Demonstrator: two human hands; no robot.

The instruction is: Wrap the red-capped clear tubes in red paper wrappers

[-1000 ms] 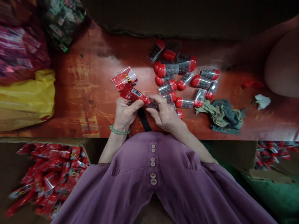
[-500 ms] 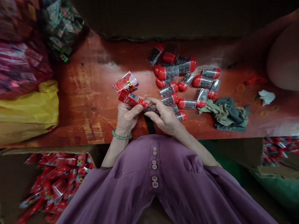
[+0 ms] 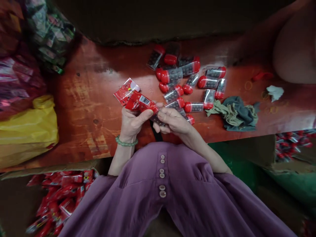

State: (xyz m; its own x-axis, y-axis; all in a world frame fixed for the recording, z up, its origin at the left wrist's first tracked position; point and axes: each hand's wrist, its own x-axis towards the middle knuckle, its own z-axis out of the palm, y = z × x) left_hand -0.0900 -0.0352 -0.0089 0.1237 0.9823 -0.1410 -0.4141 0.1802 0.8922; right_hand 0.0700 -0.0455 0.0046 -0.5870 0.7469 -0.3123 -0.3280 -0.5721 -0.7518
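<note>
My left hand, with a green bead bracelet at the wrist, pinches a red printed packet with a barcode. The right hand grips a clear container of dark balls at the packet's lower end. Part of the container appears to be inside the packet; its far end is hidden by fingers. Just beyond the left fingers are flat red packets; whether they are held or lie on the table, I cannot tell. Several red-capped clear containers of dark balls lie to the right of my hands.
A crumpled grey-green cloth and a white scrap lie on the red table. Bags of packets and a yellow bag stand left. Below the edge are a box of red packets and a box of containers.
The view has shifted and tilted slightly. My right fingers have closed further around the container, up against the packet's edge. The left hand keeps its pinch on the packet.
</note>
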